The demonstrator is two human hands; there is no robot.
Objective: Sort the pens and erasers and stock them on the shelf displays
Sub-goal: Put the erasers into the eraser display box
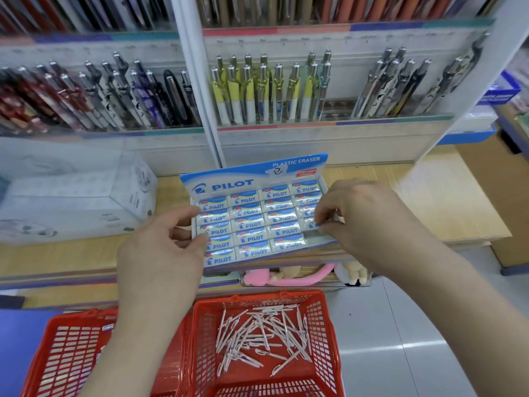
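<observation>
Stationery shelves fill the background, with rows of clipped pens standing upright in clear tiered racks (pixel 272 93) above a pale wooden worktop (pixel 446 202). On that worktop sits a blue-and-white cardboard display box of plastic erasers (pixel 252 184) — its lid flap stands up at the back, printed PILOT, and wrapped white erasers with blue labels (pixel 249 224) lie inside in neat rows, with one bare slot at the near right corner. The left hand (pixel 163 253) holds the box's left edge, thumb on top and fingers curled around the side, a grip closed on the box. The right hand (pixel 363 219) is at the box's right side, its fingertips pinched on a single eraser (pixel 310 223) in the right-hand column. Below the worktop edge, a clear bin holds pink and white plush toys (pixel 303 277). Nearer still, two red plastic mesh baskets stand side by side on the floor — the right basket (pixel 323 333) holds a loose heap of white pens (pixel 257 336); what the left basket (pixel 68 353) holds is hidden behind the forearm.
</observation>
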